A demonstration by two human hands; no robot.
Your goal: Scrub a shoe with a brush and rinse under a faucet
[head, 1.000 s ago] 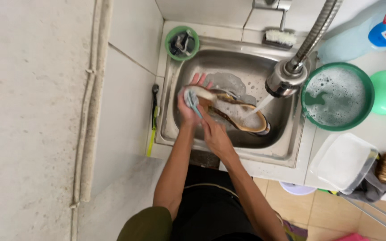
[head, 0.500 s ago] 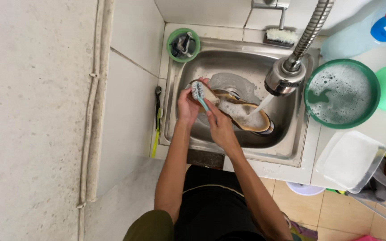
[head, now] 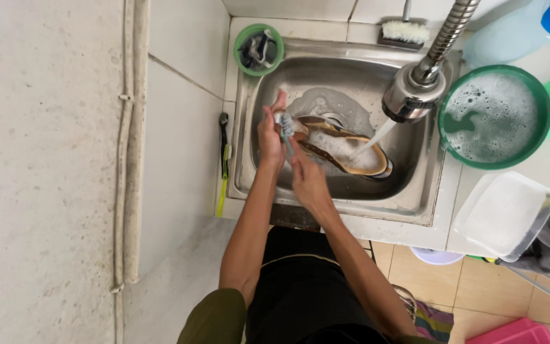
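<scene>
Steel sink (head: 415,191): my left hand (head: 270,137) grips shoe (head: 345,150) heel; long axis runs rightward from fingers; right hand (head: 307,181) closed on brush (head: 286,127).

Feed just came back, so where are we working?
Likely a home wash area or kitchen corner: a steel sink with a running tap, a green basin of soapy water, tiled walls.

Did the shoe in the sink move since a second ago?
Yes, a little. The shoe has shifted; its toe end now lies nearer the faucet head and under the water stream, while the left hand lifts its heel end.
</scene>
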